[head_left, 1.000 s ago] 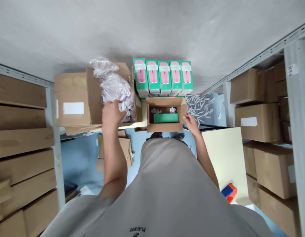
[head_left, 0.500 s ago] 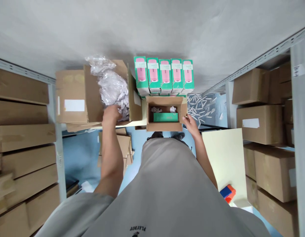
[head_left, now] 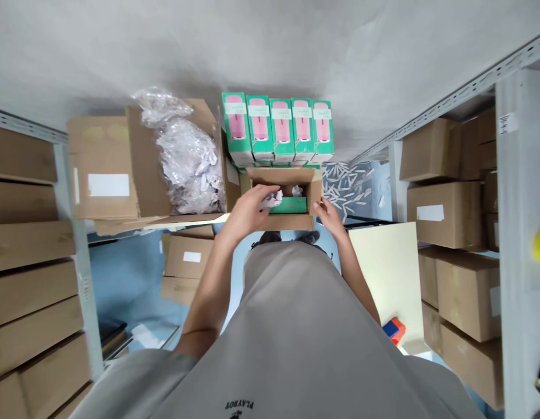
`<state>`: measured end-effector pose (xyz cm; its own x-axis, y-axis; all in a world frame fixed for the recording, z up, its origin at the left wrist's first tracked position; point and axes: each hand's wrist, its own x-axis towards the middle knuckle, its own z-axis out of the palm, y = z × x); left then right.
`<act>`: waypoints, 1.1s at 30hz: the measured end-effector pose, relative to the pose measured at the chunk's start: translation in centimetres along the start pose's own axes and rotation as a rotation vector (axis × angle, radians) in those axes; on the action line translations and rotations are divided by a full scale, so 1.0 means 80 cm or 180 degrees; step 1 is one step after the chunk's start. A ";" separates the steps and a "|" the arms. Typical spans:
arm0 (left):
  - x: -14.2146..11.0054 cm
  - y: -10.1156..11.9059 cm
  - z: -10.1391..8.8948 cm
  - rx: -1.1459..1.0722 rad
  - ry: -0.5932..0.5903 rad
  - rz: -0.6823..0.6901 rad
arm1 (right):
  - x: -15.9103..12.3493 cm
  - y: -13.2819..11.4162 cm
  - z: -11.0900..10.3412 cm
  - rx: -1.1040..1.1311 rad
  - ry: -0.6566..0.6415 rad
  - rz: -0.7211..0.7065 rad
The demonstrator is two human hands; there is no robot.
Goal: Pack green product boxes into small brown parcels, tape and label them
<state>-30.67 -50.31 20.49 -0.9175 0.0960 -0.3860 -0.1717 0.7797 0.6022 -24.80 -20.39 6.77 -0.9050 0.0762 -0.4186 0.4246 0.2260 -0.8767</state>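
In front of me stands a small open cardboard box (head_left: 281, 222) with a green box (head_left: 292, 205) lying inside it. A wad of crumpled white paper (head_left: 297, 190) sits at the back of that inside space. My left hand (head_left: 251, 208) is closed on some crumpled paper (head_left: 272, 201) over the left side of the small box. At the right wall of the box, my right hand (head_left: 330, 218) rests with its thumb and fingers at the edge flap. Left of it, a large open carton (head_left: 150, 169) is heaped with crumpled paper and clear plastic wrap (head_left: 187, 151).
Several green boxes with pink pictures (head_left: 281, 125) stand in a row behind the small box. Shelves of brown cartons (head_left: 29, 244) flank me on the left, and more cartons (head_left: 448, 215) on the right. White strips (head_left: 346, 186) lie scattered beyond the table. An orange and blue object (head_left: 394, 330) lies at lower right.
My left hand has come out of the large carton with crumpled paper and moved right, over the small box. My right hand stays at the box's right edge. The view has shifted slightly.
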 end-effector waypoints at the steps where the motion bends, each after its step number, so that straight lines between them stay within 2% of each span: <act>1: 0.003 0.003 0.011 0.0012 -0.0077 0.0102 | 0.001 0.000 0.000 -0.0017 0.0013 0.0005; 3: 0.003 0.002 0.016 0.0048 -0.0121 0.0239 | 0.003 0.000 -0.001 -0.0025 0.0037 0.0013; 5: 0.000 -0.012 0.000 0.0096 -0.0062 0.0299 | 0.003 0.001 -0.001 0.0012 0.0054 -0.0008; 8: 0.005 -0.054 -0.045 0.0237 0.0241 0.0227 | 0.004 0.001 0.000 0.0027 0.0083 -0.0077; 10: 0.023 -0.090 -0.068 0.0583 0.0649 -0.0037 | 0.004 0.001 0.001 -0.0038 0.0096 -0.0100; 11: 0.037 -0.107 -0.074 0.0807 0.0669 -0.0216 | 0.005 0.000 0.002 -0.0074 0.0102 -0.0106; 14: 0.085 -0.147 -0.074 0.1331 0.0215 -0.0657 | 0.005 -0.002 0.004 -0.0124 0.0126 -0.0108; 16: 0.112 -0.159 -0.069 0.1524 -0.0006 -0.0879 | 0.005 -0.003 0.005 -0.0130 0.0139 -0.0102; 20: 0.138 -0.161 -0.071 0.1732 -0.0005 -0.1082 | 0.003 -0.003 0.005 -0.0187 0.0140 -0.0105; 24: 0.127 -0.155 -0.081 0.1559 -0.0008 -0.1134 | 0.001 0.001 0.007 -0.0169 0.0146 -0.0140; 28: 0.084 -0.138 -0.095 0.1378 0.0534 -0.1063 | 0.000 0.005 0.008 -0.0134 0.0138 -0.0146; 31: 0.036 -0.109 -0.112 0.1212 0.1068 -0.1074 | -0.002 0.006 0.005 -0.0190 0.0102 -0.0139; 33: 0.005 -0.085 -0.118 0.0914 0.1277 -0.0783 | -0.002 0.006 0.004 -0.0198 0.0081 -0.0140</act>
<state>-33.25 -61.41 22.85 -0.9370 -0.3101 -0.1608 -0.3452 0.8922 0.2912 -24.42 -20.61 6.38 -0.9234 0.0894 -0.3732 0.3826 0.2895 -0.8774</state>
